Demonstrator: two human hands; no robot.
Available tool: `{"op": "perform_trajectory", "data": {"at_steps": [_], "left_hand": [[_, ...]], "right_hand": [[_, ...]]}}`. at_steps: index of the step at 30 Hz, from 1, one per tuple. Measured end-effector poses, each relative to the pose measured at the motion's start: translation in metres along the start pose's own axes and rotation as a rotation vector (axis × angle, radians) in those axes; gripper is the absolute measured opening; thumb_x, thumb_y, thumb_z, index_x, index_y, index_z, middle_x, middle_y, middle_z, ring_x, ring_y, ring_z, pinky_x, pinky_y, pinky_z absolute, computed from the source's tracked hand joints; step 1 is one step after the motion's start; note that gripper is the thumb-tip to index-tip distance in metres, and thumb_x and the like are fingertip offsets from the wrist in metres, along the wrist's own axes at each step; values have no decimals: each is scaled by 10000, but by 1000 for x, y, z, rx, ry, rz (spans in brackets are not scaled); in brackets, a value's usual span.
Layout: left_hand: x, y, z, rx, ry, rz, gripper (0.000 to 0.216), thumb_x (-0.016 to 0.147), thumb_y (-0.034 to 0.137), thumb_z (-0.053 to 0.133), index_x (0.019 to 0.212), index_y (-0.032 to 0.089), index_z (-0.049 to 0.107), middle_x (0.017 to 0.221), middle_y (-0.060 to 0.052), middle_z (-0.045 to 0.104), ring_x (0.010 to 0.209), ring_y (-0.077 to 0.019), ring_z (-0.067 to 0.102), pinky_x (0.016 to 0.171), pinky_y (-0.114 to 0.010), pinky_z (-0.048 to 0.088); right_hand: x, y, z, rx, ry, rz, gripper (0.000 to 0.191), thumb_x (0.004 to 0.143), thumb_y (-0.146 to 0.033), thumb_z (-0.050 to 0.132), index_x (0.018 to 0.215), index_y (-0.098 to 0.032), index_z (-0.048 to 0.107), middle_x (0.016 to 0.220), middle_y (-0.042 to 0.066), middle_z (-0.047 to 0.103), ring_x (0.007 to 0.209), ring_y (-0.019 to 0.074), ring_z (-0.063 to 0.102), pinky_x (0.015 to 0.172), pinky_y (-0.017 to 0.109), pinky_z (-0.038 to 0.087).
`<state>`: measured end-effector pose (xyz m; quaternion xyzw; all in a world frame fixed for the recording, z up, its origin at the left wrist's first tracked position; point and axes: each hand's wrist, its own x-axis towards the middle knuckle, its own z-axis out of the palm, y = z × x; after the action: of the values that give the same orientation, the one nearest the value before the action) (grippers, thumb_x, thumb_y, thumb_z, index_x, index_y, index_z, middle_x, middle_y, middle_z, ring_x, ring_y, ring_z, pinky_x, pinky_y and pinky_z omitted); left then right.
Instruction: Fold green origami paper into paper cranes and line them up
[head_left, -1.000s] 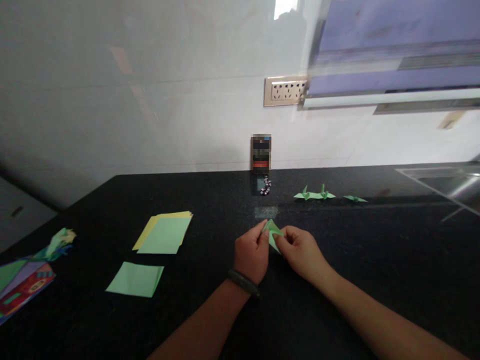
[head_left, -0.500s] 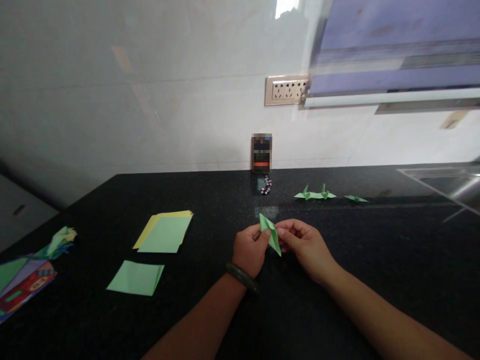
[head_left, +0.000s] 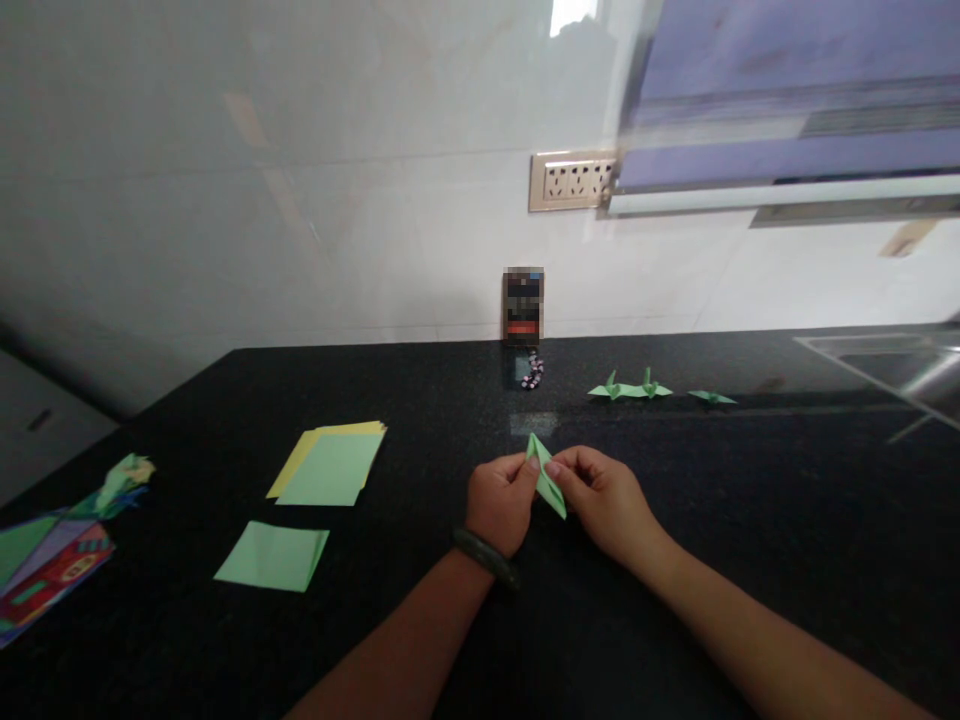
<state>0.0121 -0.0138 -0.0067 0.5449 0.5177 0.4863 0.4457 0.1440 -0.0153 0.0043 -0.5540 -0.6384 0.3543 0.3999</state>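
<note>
A small folded green paper piece (head_left: 546,477) stands tilted between my two hands, just above the black counter (head_left: 675,480). My left hand (head_left: 501,503), with a dark bangle on the wrist, pinches its left side with closed fingers. My right hand (head_left: 606,498) pinches its right side, thumb and forefinger pressed on the paper. The piece is long and pointed, its tip up and away from me.
A stack of green and yellow sheets (head_left: 328,464) and a single green sheet (head_left: 272,555) lie to the left. Coloured paper packs (head_left: 45,563) sit at the far left edge. Three finished green paper cranes (head_left: 630,388) stand near the wall, beside a phone (head_left: 523,306). A sink (head_left: 896,368) is at right.
Both hands have shifted slightly and turned the green piece; its tip now points more upright and my fingers have closed tighter along its middle.
</note>
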Motion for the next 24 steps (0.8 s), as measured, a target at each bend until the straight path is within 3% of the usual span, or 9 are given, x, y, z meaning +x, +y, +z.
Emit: {"op": "perform_trajectory", "data": {"at_steps": [5,11,18,24], "left_hand": [[0,-3,1,18,13,8,290,728,392,541,681,148,692,517,-9,585,537,-156,546,511,-238,418],[0,0,2,56,-9,-4,298,754,333,520,911,136,678,601,-20,621,508,-133,525,484,-228,396],[-3,0,1,139,-110,109,299,805,313,464,942,155,679,807,-55,678,662,-156,582,595,-237,425],[-3,2,1,166,-127,110,293,809,290,459,908,126,681,708,-46,652,621,-146,561,578,-238,416]], "right_hand": [[-1,0,0,-153,41,-104,240,808,-321,461,655,-177,578,582,1,562,551,132,511,519,237,393],[-1,2,-1,-136,1,-108,214,806,-335,474,707,-175,576,602,0,555,553,129,502,517,237,392],[2,7,-2,-65,32,-89,179,795,-323,492,720,-174,559,627,4,550,569,132,499,533,250,402],[5,10,-2,-31,57,-59,190,779,-335,506,688,-173,547,600,-6,529,557,125,484,528,246,395]]}}
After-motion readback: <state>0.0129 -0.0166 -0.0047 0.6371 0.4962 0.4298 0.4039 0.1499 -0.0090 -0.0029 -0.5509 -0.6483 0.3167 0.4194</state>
